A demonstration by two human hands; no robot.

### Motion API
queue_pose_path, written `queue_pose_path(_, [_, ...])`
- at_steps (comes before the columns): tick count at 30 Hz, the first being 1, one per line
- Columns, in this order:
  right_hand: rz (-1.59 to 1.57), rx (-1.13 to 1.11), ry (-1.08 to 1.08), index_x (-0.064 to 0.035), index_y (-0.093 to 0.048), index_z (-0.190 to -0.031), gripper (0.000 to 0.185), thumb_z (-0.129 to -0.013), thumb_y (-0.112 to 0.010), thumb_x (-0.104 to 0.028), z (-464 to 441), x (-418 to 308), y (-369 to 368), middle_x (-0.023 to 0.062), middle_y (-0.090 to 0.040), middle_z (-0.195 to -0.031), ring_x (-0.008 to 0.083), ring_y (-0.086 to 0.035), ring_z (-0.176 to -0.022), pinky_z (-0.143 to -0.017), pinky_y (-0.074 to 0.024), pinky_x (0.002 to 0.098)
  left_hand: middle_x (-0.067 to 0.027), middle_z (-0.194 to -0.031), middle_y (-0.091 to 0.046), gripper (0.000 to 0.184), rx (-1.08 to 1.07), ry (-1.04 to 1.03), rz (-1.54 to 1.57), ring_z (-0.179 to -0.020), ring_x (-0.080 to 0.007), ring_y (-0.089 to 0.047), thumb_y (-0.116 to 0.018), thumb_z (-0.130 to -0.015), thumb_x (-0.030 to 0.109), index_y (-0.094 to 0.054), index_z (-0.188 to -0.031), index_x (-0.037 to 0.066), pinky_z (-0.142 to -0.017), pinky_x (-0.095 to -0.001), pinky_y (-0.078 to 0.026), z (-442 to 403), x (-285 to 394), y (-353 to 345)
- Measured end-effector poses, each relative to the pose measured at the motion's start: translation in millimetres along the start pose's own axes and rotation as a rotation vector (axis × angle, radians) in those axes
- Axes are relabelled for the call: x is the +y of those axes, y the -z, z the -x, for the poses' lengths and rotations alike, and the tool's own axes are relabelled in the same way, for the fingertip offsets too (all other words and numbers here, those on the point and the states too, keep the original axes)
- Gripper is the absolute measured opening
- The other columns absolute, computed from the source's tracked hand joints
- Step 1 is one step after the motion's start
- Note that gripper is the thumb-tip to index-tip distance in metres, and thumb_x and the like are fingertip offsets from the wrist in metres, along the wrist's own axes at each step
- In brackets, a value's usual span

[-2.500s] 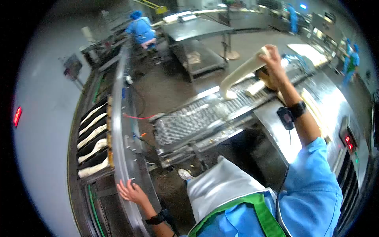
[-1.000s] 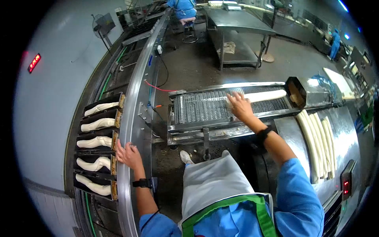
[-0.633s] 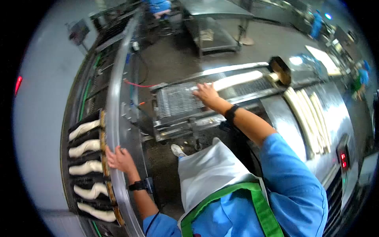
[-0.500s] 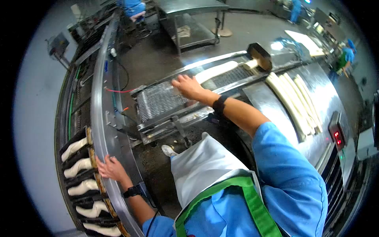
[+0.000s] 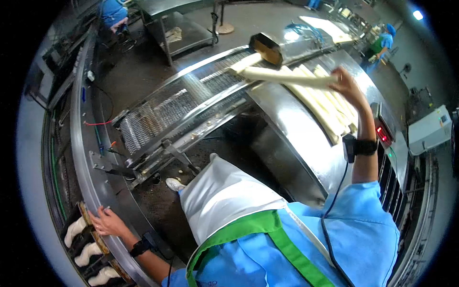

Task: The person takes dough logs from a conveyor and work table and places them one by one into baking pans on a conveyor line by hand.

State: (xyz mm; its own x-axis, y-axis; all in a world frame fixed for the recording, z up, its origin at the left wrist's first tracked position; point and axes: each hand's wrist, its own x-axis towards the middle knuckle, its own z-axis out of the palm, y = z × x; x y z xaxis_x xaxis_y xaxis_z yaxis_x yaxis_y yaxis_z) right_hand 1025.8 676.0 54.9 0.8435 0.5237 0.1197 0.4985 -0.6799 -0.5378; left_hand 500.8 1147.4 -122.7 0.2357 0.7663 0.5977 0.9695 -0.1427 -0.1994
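Observation:
My right hand (image 5: 346,86) grips one end of a long pale dough roll (image 5: 287,78), held over the steel table. The roll's far end reaches toward the mesh conveyor (image 5: 167,107), where a shorter dough piece (image 5: 247,62) lies by a dark box-shaped part (image 5: 266,49). Below the held roll, several dough rolls (image 5: 319,113) lie side by side on the table (image 5: 282,125). At lower left, my left hand (image 5: 109,223) rests with fingers apart on the metal rail (image 5: 84,162), beside dark pans holding twisted dough pieces (image 5: 88,253).
A scale with red digits (image 5: 383,134) stands at the table's right edge. Farther off are a steel workbench (image 5: 165,9) with a lower shelf, a person in blue (image 5: 114,13) and a co-worker with a green apron (image 5: 381,47). A cable hangs from my right wrist.
My right hand has gone from the mesh conveyor to above the table, now with a dough roll in it. My left hand stays at the rail. The view has turned right.

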Motion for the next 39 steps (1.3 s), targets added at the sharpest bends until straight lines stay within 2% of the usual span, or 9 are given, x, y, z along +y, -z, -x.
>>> queue_pose_path(1, [0.150,-0.078,-0.151,-0.0026,-0.051,-0.086,0.031,-0.065,-0.066,-0.020,17.6,10.9,3.3,0.0101,-0.056,-0.074,0.0202,-0.054,-0.069,-0.058,-0.0426,0.0315,0.0029,-0.123,-0.037,0.013,-0.028,0.008,-0.018,-0.110,-0.0192,-0.037,-0.051,-0.075,0.021,-0.058,-0.086,0.023,-0.086,-0.0405,-0.028,-1.8,1.3,0.4])
queue_pose_path(2, [0.413,-0.137,-0.017,-0.0010,-0.051,-0.084,0.034,-0.064,-0.068,-0.024,32.6,11.8,6.8,0.0122,-0.056,-0.083,0.0217,-0.052,-0.069,-0.058,-0.0407,0.0355,0.0029,-0.123,-0.037,0.013,-0.036,-0.010,-0.009,-0.110,-0.0192,-0.037,-0.051,-0.075,0.021,-0.058,-0.086,0.023,-0.086,-0.0405,-0.028,-2.8,1.1,-2.7])
queue_pose_path(6, [0.581,-0.212,-0.226,-0.0061,-0.051,-0.103,0.048,-0.064,-0.067,-0.030,74.1,65.4,-34.0,0.0164,-0.046,-0.110,0.0265,-0.045,-0.098,-0.083,-0.0388,0.0357,0.0024,-0.124,-0.036,0.014,0.017,-0.009,-0.002,-0.111,-0.0194,-0.036,-0.049,-0.076,0.021,-0.058,-0.086,0.022,-0.086,-0.0412,-0.028,4.3,-0.8,-3.9])
queue_pose_path(9, [0.579,-0.315,-0.296,-0.0161,-0.037,-0.121,0.067,-0.063,-0.067,-0.031,75.9,77.1,-79.1,0.0185,-0.027,-0.127,0.0338,-0.028,-0.116,-0.094,-0.0280,0.0400,0.0024,-0.125,-0.036,0.016,0.006,-0.001,-0.015,-0.111,-0.0192,-0.036,-0.046,-0.076,0.022,-0.058,-0.085,0.021,-0.087,-0.0404,-0.027,5.9,-3.4,-5.9])
queue_pose_path(11, [0.655,-0.290,-0.227,-0.0228,-0.020,-0.128,0.066,-0.073,-0.057,-0.021,67.4,90.6,-116.9,0.0091,-0.025,-0.131,0.0282,-0.026,-0.119,-0.091,-0.0268,0.0517,0.0025,-0.125,-0.036,0.015,0.022,-0.017,-0.013,-0.111,-0.0190,-0.036,-0.046,-0.076,0.022,-0.058,-0.085,0.021,-0.087,-0.0401,-0.027,6.5,-2.7,-4.2])
queue_pose_path(18, [0.826,-0.032,0.016,-0.0186,-0.024,-0.126,0.054,-0.076,-0.040,-0.007,11.0,92.1,-171.3,0.0077,-0.033,-0.124,0.0286,-0.025,-0.119,-0.091,-0.0255,0.0523,0.0037,-0.124,-0.037,0.013,0.009,-0.016,-0.091,-0.110,-0.0173,-0.037,-0.048,-0.075,0.022,-0.058,-0.084,0.023,-0.086,-0.0377,-0.029,5.9,0.8,1.5])
queue_pose_path(21, [0.792,-0.036,-0.037,-0.0241,-0.020,-0.127,0.056,-0.079,-0.047,-0.021,-11.1,88.3,-180.2,0.0055,-0.021,-0.132,0.0311,-0.024,-0.119,-0.087,-0.0252,0.0587,0.0052,-0.124,-0.037,0.013,-0.012,0.014,-0.112,-0.109,-0.0166,-0.038,-0.049,-0.076,0.023,-0.058,-0.084,0.025,-0.085,-0.0372,-0.030,5.2,2.7,1.8])
queue_pose_path(28, [0.728,0.021,-0.205,-0.0277,-0.025,-0.125,0.051,-0.079,-0.045,-0.019,-28.5,106.0,-170.5,0.0101,-0.026,-0.130,0.0345,-0.027,-0.117,-0.082,-0.0279,0.0623,0.0048,-0.125,-0.036,0.011,-0.054,0.004,-0.130,-0.111,-0.0159,-0.036,-0.048,-0.079,0.025,-0.058,-0.086,0.025,-0.088,-0.0398,-0.029,4.8,5.2,7.0])
queue_pose_path(39, [0.679,-0.071,-0.216,-0.0254,-0.025,-0.126,0.063,-0.072,-0.057,-0.033,-22.7,152.9,-139.4,0.0143,-0.023,-0.130,0.0372,-0.021,-0.119,-0.093,-0.0239,0.0494,0.0052,-0.124,-0.036,0.015,-0.145,0.052,-0.223,-0.109,-0.0173,-0.038,-0.047,-0.081,0.030,-0.059,-0.087,0.023,-0.087,-0.0412,-0.029,3.8,4.5,1.5])
